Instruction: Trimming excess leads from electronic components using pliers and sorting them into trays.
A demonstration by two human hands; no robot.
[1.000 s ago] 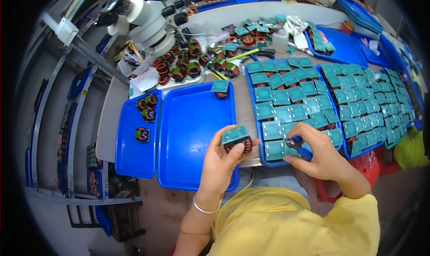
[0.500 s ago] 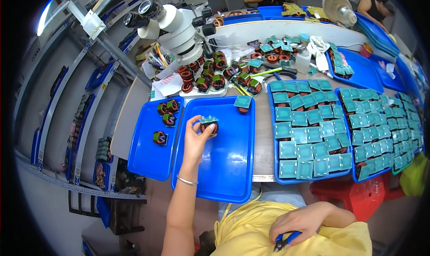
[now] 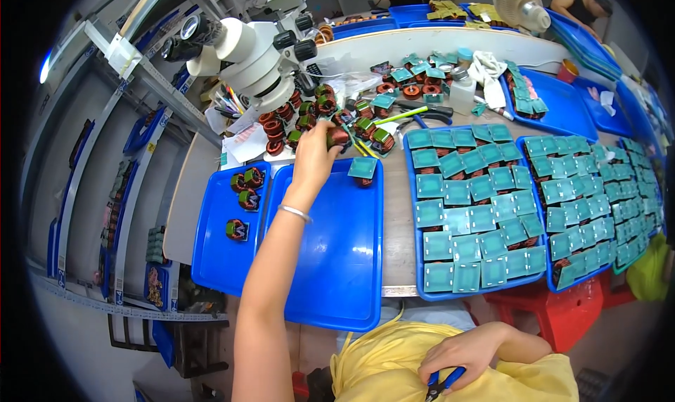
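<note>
My left hand [image 3: 314, 149] reaches far forward and closes on a copper coil part [image 3: 338, 136] at the edge of the pile of coils [image 3: 295, 117] under the white microscope [image 3: 252, 49]. Below the hand lies a large blue tray [image 3: 330, 261], with one green-topped coil [image 3: 363, 169] at its far right corner. My right hand [image 3: 460, 360] rests low against my yellow shirt, gripping small blue-handled cutters [image 3: 441, 384].
A smaller blue tray [image 3: 211, 254] at the left holds three coils. Two blue trays [image 3: 422, 226] at the right are packed with several green-topped parts. Tools, a white bottle and more trays sit at the back; other people work beyond the table.
My left hand moved from the big blue tray forward to the coil pile and took hold of a coil. My right hand stayed low at my shirt with the cutters.
</note>
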